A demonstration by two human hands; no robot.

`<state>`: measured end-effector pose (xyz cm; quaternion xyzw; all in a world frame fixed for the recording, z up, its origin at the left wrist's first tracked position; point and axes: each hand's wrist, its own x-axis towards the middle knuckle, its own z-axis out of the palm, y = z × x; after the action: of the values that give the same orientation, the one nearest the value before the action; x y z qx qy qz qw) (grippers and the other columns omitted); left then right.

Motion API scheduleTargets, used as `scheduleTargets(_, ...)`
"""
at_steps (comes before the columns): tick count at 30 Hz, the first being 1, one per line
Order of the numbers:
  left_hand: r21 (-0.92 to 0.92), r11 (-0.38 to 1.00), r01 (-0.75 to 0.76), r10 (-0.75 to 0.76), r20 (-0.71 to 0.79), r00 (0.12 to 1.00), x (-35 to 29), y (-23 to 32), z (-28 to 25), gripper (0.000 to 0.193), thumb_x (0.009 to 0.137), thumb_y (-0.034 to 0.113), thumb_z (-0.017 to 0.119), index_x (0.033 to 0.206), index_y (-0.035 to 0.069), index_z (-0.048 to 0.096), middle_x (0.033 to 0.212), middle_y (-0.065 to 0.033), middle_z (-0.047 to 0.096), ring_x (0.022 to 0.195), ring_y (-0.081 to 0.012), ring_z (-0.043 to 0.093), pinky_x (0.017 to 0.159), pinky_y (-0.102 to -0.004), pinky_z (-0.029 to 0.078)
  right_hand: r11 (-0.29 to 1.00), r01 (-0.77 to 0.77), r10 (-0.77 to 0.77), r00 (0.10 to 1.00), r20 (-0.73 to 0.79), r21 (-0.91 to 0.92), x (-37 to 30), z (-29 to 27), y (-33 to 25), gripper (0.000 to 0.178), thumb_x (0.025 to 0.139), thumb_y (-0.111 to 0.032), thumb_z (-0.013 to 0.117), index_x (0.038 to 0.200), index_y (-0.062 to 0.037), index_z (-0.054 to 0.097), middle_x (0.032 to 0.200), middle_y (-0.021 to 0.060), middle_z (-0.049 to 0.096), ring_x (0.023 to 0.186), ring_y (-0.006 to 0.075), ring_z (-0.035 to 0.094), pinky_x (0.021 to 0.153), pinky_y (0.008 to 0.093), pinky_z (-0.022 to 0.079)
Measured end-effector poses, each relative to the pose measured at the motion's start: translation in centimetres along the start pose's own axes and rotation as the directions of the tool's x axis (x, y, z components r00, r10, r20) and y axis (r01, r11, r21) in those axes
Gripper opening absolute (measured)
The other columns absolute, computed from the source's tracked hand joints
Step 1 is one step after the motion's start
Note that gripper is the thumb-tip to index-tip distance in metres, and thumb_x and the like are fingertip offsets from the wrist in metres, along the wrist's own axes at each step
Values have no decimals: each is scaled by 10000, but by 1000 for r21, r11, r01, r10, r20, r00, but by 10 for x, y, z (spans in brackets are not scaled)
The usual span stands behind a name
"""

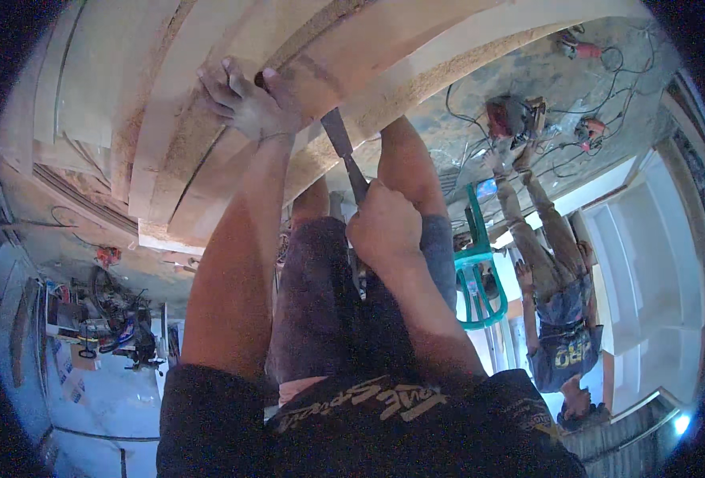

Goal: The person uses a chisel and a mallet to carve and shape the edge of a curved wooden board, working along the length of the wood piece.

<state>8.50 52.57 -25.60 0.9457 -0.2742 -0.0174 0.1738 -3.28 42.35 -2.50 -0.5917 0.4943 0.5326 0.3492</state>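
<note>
My left hand (pixel 253 107) lies with spread fingers on top of stacked wooden boards (pixel 328 72), its thumb beside a small dark round spot. The boards show pale smooth faces and rough, sawdust-coloured strips between them. My right hand (pixel 386 225) is closed around the handle end of a flat dark metal tool (pixel 337 134), which has a wide blade and a narrow neck; whether it is a chisel or a file I cannot tell. The blade's far end meets the near edge of the boards. My fist hides the handle.
At the right another person (pixel 559 295) reaches toward a red power tool (pixel 512 118) on the dusty floor. Cables and more red tools (pixel 590 131) lie near it. A green plastic stool (pixel 480 291) stands close to my right leg. Assorted gear (pixel 121 319) lies at the left.
</note>
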Motion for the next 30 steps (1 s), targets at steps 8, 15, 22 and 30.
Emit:
scheduleTargets(8, 17, 1000, 14, -14, 4, 1000, -4, 0, 2, 625, 1014, 498, 443, 1483, 87, 402, 1592, -315, 265, 1438, -563, 246, 1119, -732, 215, 981, 165, -151, 979, -137, 97, 57, 58, 60, 303, 773, -154, 721, 1032, -4, 670, 879, 246, 715, 839, 466, 702, 811, 557, 572)
scheduleTargets(15, -8, 999, -34, 33, -32, 999, -1, 2, -2, 618, 1036, 512, 409, 1453, 56, 431, 1571, -330, 293, 1422, -568, 270, 1122, -710, 240, 921, 310, -226, 918, -325, 235, 102, 126, 74, 349, 750, -165, 735, 1066, -36, 663, 823, 236, 692, 794, 474, 675, 766, 557, 553)
scheduleTargets(22, 1, 999, -43, 43, -54, 998, -3, 0, 0, 611, 1033, 505, 423, 1463, 70, 436, 1565, -330, 305, 1420, -566, 275, 1118, -710, 251, 891, 249, -163, 956, -244, 380, 115, 152, 56, 367, 749, -162, 731, 1085, -43, 642, 798, 227, 680, 791, 460, 684, 749, 540, 562)
scheduleTargets(30, -11, 1000, -7, 7, -24, 1000, -4, 1, -4, 623, 1025, 508, 437, 1491, 94, 429, 1587, -314, 285, 1437, -562, 253, 1123, -720, 222, 828, 327, -251, 943, -220, 456, 100, 143, 55, 280, 770, -165, 743, 973, -26, 609, 723, 187, 629, 713, 433, 663, 683, 508, 530)
